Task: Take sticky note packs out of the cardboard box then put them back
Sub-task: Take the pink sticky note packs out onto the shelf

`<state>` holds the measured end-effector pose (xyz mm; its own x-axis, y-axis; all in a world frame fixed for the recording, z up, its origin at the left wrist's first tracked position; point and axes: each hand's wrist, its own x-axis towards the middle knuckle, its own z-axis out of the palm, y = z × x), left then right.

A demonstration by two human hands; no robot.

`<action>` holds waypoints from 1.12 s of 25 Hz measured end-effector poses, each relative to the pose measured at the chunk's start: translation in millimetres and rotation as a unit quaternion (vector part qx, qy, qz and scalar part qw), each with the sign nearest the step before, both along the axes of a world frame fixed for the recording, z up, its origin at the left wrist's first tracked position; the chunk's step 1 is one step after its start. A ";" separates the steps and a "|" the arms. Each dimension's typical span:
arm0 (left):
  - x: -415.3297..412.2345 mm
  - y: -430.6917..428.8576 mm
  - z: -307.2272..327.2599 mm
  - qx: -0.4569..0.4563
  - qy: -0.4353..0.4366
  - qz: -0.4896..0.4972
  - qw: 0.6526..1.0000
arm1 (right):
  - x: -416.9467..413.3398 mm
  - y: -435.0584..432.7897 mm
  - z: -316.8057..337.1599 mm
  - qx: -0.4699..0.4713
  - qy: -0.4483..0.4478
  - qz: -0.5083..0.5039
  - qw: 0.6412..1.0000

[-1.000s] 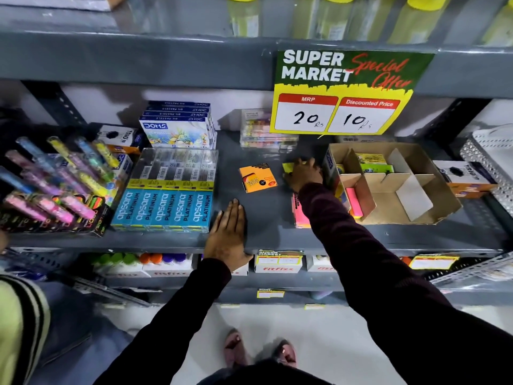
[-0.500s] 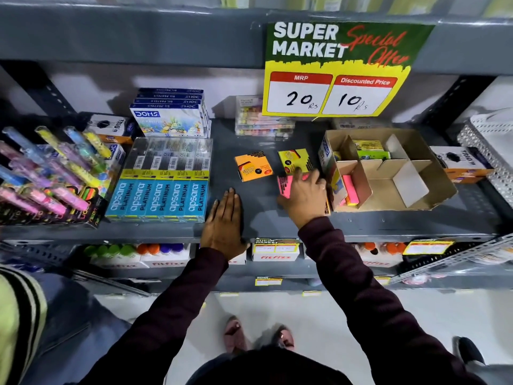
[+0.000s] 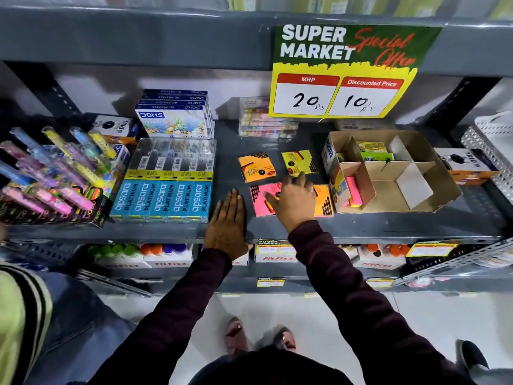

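A cardboard box [image 3: 441, 173] with card dividers stands on the grey shelf [image 3: 361, 226] at the right; a pink pack [image 3: 354, 190] and a yellow-green pack [image 3: 372, 151] are inside it. On the shelf to its left lie an orange pack [image 3: 256, 168], a yellow pack [image 3: 298, 162], a pink pack [image 3: 262, 200] and another orange pack [image 3: 322, 201]. My right hand [image 3: 294, 202] hovers over the pink and second orange packs, fingers spread, holding nothing. My left hand [image 3: 229, 223] lies flat on the shelf's front edge.
Blue Apsara pencil boxes [image 3: 163, 200] and a rack of highlighters [image 3: 50, 176] fill the shelf's left. Doms boxes [image 3: 175, 115] and clear cases [image 3: 263, 126] stand at the back. A price sign [image 3: 344, 76] hangs above. Another person's sleeve [image 3: 16, 315] is at lower left.
My right hand set the yellow pack down at the back, drew toward me onto the pink pack, and now has lifted open above it. An orange pack beside the box is uncovered.
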<state>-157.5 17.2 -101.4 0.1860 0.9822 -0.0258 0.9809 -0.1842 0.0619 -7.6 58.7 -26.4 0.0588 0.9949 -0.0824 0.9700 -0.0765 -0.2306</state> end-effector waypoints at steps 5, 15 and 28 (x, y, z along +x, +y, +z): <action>0.3 -1.5 0.0 0.024 -0.002 0.005 1.000 | 36.9 -7.7 4.5 -0.059 0.011 -0.103 0.993; -0.6 1.4 0.4 0.012 -0.035 -0.004 0.999 | -27.0 53.7 17.8 -0.010 0.015 0.061 0.998; -1.5 2.8 -8.0 0.010 0.009 0.003 1.000 | -1.0 31.4 5.3 -0.020 0.020 -0.034 0.999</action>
